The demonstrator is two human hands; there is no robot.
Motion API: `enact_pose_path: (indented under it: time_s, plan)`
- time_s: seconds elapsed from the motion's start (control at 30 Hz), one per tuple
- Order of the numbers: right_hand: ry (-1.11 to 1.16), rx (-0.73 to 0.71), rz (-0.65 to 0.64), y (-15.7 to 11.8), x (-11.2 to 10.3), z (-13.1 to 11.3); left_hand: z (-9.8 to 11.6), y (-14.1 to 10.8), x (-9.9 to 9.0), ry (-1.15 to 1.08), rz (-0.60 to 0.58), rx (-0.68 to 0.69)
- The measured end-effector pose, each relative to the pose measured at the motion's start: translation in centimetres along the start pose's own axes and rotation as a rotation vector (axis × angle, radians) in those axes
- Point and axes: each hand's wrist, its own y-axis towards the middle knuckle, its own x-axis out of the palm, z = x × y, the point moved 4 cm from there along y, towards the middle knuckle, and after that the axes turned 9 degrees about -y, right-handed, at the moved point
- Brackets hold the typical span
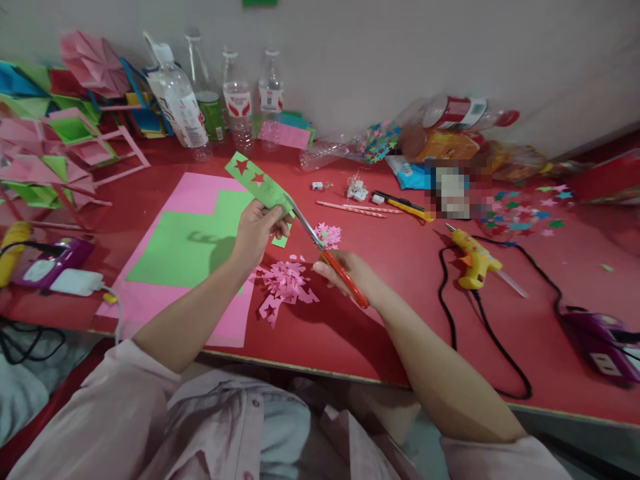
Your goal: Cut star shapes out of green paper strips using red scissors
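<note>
Green paper strip, two star holes cut in it: held up over mid red table. Biggest stuff 1st: the table, then the pink sheet flat on it, L of centre. Folded-paper pcs crowd far L. Green sheet, stepped corner, lies on the pink one; L forearm blocks part of both.

Bottles: several upright nr wall, e.g. red/white-label bottle; red-capped bottle on its side, back R. Purple power strip far L, another purple strip far R.

Yellow glue gun on R, well apart from the hands; its black cord loops nr R forearm. R hand wrapped round handles of red-handled scissors, blades at strip's lower end; blade gap n/c (too small to tell). L hand pinches strip btwn thumb & fingers.

Smaller: yellow/black cutter, striped sticks, white bits. Pink scraps piled btwn the forearms, pink stars just past, partly behind scissors. Loose multicol. stars back R, nr a pixelated patch.
</note>
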Motion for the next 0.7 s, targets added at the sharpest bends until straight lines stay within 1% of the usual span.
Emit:
enact_pose_path:
  time_s: [0.13,0.27,0.37,0.57,0.7]
  plan:
    - [0.148,-0.024,-0.026,-0.1,0.4,-0.4,0.0,0.0,0.1,-0.021,0.009,-0.015]
    - [0.257,0.047,-0.031,0.0,1.0,-0.2,0.0,0.0,0.2,-0.038,0.015,-0.024]
    - [0.277,0.080,-0.035,0.1,1.3,0.0,-0.2,0.1,0.2,-0.026,0.015,-0.039]
    - [0.267,0.070,-0.052,0.1,1.5,0.1,-0.3,0.1,0.0,-0.033,0.024,-0.052]
    - [0.253,0.097,-0.045,0.0,1.5,0.1,-0.2,0.1,0.0,-0.060,0.009,-0.042]
